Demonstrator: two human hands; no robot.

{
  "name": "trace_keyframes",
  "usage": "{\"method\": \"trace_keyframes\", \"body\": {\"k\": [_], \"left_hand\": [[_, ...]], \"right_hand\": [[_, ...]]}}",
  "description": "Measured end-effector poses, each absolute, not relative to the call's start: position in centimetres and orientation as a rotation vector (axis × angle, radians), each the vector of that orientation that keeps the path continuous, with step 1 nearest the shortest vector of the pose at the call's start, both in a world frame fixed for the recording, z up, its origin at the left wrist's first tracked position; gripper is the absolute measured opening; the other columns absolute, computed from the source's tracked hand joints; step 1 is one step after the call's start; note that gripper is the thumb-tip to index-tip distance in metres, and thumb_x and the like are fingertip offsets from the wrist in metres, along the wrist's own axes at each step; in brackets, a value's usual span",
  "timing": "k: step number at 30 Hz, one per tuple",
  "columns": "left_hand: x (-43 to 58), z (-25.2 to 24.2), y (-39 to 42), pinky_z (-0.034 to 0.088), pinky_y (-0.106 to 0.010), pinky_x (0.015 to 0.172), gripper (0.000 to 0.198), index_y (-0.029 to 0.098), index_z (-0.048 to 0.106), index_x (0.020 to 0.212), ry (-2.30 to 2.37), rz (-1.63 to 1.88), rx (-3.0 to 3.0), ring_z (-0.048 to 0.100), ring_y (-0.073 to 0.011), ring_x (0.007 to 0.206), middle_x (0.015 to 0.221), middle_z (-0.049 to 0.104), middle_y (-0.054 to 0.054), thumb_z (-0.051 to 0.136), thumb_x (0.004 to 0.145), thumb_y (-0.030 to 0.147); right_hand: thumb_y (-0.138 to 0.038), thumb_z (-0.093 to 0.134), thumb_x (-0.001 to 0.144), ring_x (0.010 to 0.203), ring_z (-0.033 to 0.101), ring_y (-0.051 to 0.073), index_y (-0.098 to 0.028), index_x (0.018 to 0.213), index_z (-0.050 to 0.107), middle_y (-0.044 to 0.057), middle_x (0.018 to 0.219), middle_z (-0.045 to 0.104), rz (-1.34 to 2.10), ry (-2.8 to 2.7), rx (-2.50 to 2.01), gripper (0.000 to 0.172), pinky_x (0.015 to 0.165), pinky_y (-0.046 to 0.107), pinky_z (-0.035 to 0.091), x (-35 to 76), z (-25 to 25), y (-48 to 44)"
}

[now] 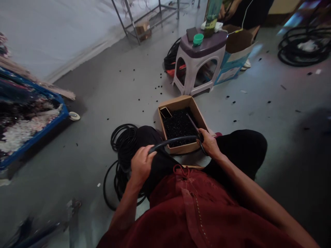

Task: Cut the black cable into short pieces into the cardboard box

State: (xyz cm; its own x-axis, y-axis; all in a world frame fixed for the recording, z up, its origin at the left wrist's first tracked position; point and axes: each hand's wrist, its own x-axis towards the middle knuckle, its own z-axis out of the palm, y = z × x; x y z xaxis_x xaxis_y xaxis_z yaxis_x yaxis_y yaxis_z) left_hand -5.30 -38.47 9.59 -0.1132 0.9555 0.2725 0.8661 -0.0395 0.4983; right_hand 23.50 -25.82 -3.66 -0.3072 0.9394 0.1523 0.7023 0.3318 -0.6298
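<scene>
My left hand [141,164] is closed around a black hose [176,140], which arches across to my right hand. My right hand [209,143] grips scissors [192,122], their long blade pointing away over the cardboard box and a dark handle loop showing below the fingers. The hose's far end meets the scissors at my right hand; whether the blades touch it is hidden. Below sits an open cardboard box [201,112], filled with small black cut pieces [178,126]. A phone-like dark rectangle [165,112] lies in its far left corner.
Coiled black hose [124,144] lies beside my left leg. Ahead stands a plastic stool [190,67] with a green cup [198,39] and bottle. Another person's hand [229,9] shows behind it. A blue wheeled cart [33,137] is at left; black bits dot the floor.
</scene>
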Motion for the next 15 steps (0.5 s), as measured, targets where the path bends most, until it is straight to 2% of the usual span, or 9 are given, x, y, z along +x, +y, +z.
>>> {"method": "trace_keyframes", "body": {"k": [5, 8, 10, 13, 15], "left_hand": [[-14.0, 11.3, -42.3, 0.049, -0.033, 0.083, 0.032, 0.022, 0.067, 0.102, 2.587, 0.868, 1.431, 0.063, -0.0194, 0.086, 0.092, 0.068, -0.003, 0.052, 0.085, 0.043], [-19.3, 11.5, -44.6, 0.052, -0.033, 0.074, 0.041, 0.019, 0.065, 0.11, 2.821, 1.099, 0.897, 0.059, -0.0172, 0.07, 0.077, 0.064, 0.0, 0.053, 0.079, 0.044], [-22.2, 10.8, -45.9, 0.053, -0.035, 0.072, 0.043, 0.02, 0.064, 0.111, 2.84, 1.216, 0.729, 0.058, -0.017, 0.067, 0.074, 0.062, 0.001, 0.053, 0.077, 0.043], [-25.2, 8.5, -47.7, 0.054, -0.039, 0.082, 0.039, 0.026, 0.064, 0.103, 2.922, 0.947, 0.751, 0.066, -0.02, 0.078, 0.073, 0.065, 0.004, 0.054, 0.074, 0.049], [-26.4, 6.4, -48.9, 0.057, -0.039, 0.077, 0.039, 0.026, 0.061, 0.101, 2.94, 0.639, 0.931, 0.068, -0.0208, 0.081, 0.073, 0.068, 0.005, 0.043, 0.081, 0.053]], "right_hand": [[-0.022, 0.051, 0.082, 0.095, 0.062, 0.027, -0.016, 0.124, 0.052, 0.012, 0.106, 0.064, 0.445, -2.177, -1.486, 0.043, 0.082, 0.037, 0.048, 25.1, -5.0, -24.2], [-0.024, 0.05, 0.083, 0.09, 0.061, 0.026, -0.017, 0.124, 0.052, 0.011, 0.103, 0.064, 0.373, -2.176, -1.544, 0.042, 0.078, 0.035, 0.046, 26.6, -4.8, -23.0], [-0.024, 0.05, 0.083, 0.089, 0.061, 0.025, -0.018, 0.124, 0.052, 0.01, 0.103, 0.064, 0.358, -2.147, -1.577, 0.042, 0.077, 0.034, 0.046, 27.6, -4.4, -22.3], [-0.023, 0.051, 0.083, 0.089, 0.06, 0.025, -0.018, 0.124, 0.052, 0.011, 0.103, 0.063, 0.323, -2.206, -1.539, 0.041, 0.08, 0.036, 0.046, 28.6, -3.2, -21.4], [-0.023, 0.052, 0.083, 0.09, 0.06, 0.026, -0.017, 0.123, 0.053, 0.011, 0.101, 0.063, 0.294, -2.283, -1.493, 0.04, 0.081, 0.038, 0.046, 28.7, -2.1, -21.0]]}}
